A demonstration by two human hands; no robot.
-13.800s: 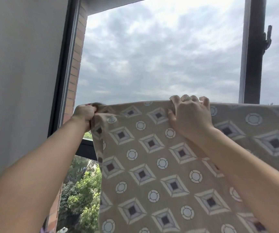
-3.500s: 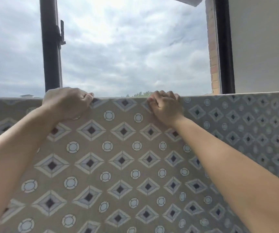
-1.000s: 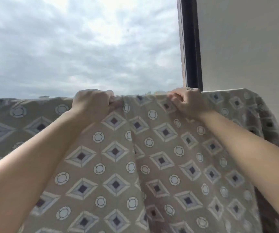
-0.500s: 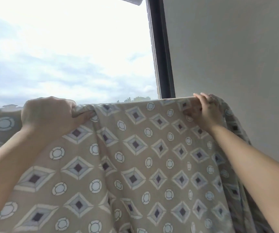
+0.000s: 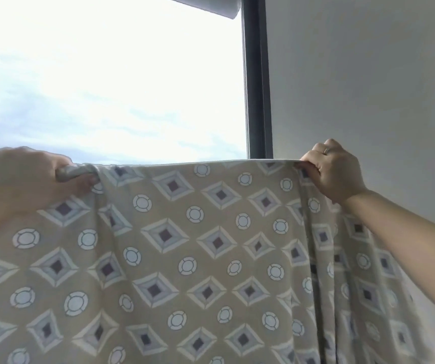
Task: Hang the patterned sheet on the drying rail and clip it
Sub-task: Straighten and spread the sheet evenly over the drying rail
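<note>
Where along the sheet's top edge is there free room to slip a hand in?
Free: the taut top edge of the sheet between the left hand and right hand. Crowded: bunched fabric in the left grip, and folds hanging under the right hand beside the wall.

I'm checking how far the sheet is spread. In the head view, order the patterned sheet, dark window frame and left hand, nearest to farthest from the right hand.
1. patterned sheet: top edge pinched in the right hand.
2. dark window frame: upright just left of that hand.
3. left hand: far left, gripping the bunched edge.
</note>
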